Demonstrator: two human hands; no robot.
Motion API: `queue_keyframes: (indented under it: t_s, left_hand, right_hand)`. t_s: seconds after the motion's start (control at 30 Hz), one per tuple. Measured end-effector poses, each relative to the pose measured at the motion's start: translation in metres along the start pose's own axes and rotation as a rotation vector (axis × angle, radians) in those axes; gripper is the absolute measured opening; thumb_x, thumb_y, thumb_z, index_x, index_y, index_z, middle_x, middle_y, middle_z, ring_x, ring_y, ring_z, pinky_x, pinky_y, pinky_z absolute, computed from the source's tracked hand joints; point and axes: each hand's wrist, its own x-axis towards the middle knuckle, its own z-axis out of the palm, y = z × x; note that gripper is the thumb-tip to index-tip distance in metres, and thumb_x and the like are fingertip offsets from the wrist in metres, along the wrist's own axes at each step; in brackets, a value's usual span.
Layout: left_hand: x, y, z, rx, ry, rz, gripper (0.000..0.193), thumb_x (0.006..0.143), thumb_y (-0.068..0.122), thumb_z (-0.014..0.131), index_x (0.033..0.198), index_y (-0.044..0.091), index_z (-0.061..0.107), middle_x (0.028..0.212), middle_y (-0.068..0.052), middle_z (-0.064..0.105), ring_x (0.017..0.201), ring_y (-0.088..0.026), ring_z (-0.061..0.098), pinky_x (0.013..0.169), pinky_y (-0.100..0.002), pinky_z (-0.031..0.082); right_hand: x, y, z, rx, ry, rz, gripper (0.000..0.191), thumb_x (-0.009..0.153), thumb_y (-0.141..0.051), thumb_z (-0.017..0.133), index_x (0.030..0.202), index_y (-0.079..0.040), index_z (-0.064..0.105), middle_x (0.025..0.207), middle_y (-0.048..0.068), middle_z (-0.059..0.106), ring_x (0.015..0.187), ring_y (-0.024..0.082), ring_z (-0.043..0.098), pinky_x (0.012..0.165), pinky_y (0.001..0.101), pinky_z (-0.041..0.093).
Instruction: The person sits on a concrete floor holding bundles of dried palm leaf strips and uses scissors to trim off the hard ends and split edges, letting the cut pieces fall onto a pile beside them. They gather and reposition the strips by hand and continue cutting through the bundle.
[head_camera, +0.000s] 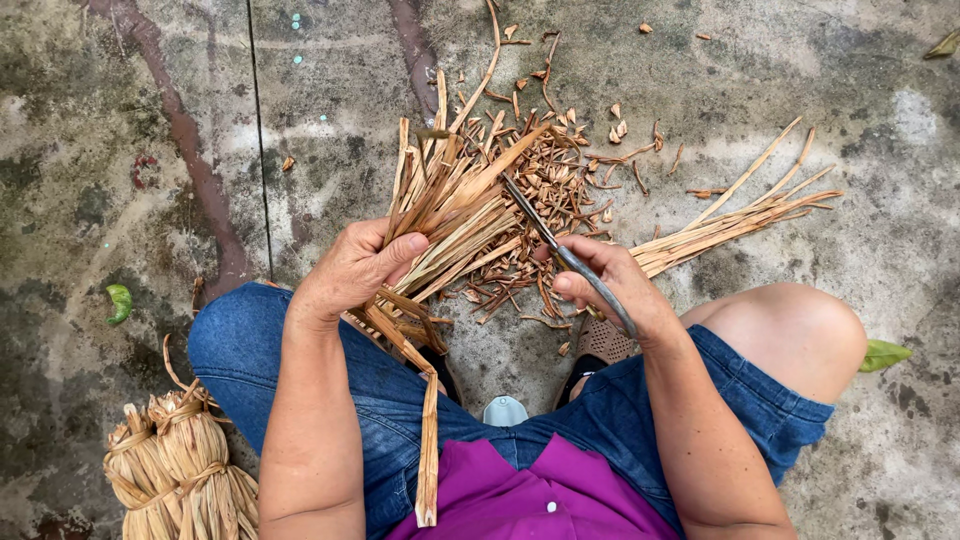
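Left hand (355, 268) grips dried leaf strips (455, 205); right hand (610, 280) holds scissors (560, 250).

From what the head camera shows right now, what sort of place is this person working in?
Probably an outdoor yard or patio. The ground is stained, weathered grey concrete with fallen green leaves on it, and cut scraps of dried brown plant strips lie scattered where the person sits low, working by hand.

Single head-worn view, straight down, close over lap and ground (800, 130)
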Motion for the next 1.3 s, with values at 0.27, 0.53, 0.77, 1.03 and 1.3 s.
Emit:
queue_keyframes:
  t_s: [0.27,0.53,0.77,1.03,1.3]
  left_hand:
    - [-0.006,0.013,-0.002,-0.067,0.004,-0.005,0.04,0.101,0.032,0.064,0.134,0.011,0.071,0.063,0.01,0.043,0.058,-0.003,0.037,0.051,-0.023,0.031]
    - [-0.009,0.005,-0.012,-0.197,-0.003,0.03,0.042,0.103,0.031,0.062,0.135,0.006,0.069,0.064,0.01,0.045,0.058,-0.003,0.038,0.052,-0.022,0.03]
    - [-0.019,-0.003,-0.017,-0.305,-0.073,0.116,0.045,0.104,0.031,0.063,0.135,0.0,0.068,0.069,0.008,0.05,0.059,-0.004,0.041,0.055,-0.022,0.032]
    - [-0.019,-0.006,-0.005,-0.303,-0.228,0.087,0.053,0.102,0.039,0.063,0.136,-0.002,0.067,0.061,0.006,0.049,0.052,-0.004,0.042,0.051,-0.021,0.031]
    - [-0.014,-0.012,0.008,-0.308,-0.346,0.077,0.054,0.103,0.041,0.062,0.137,-0.001,0.066,0.065,0.007,0.05,0.055,-0.004,0.043,0.051,-0.022,0.033]
  right_hand:
    - [0.005,0.003,0.006,0.13,0.047,0.082,0.038,0.081,-0.025,0.085,0.112,-0.005,0.076,0.062,-0.007,0.057,0.048,0.002,0.047,0.04,0.0198,0.033]
    - [0.011,0.008,0.001,0.097,0.099,0.114,0.039,0.091,-0.033,0.075,0.116,-0.004,0.07,0.063,-0.003,0.054,0.052,0.006,0.049,0.045,0.0218,0.038]
    - [0.019,0.016,0.018,0.188,-0.143,0.062,0.072,0.09,-0.06,0.064,0.134,-0.003,0.061,0.097,0.006,0.072,0.084,0.011,0.067,0.074,0.0258,0.054]
    - [0.023,0.015,0.038,0.504,-0.382,-0.092,0.092,0.094,-0.073,0.058,0.147,0.001,0.048,0.124,0.014,0.069,0.099,0.015,0.065,0.089,0.0305,0.051]
    - [0.046,0.04,0.037,0.73,-0.122,-0.04,0.063,0.098,-0.053,0.07,0.124,0.003,0.056,0.085,0.008,0.065,0.066,0.012,0.054,0.064,0.0308,0.049]
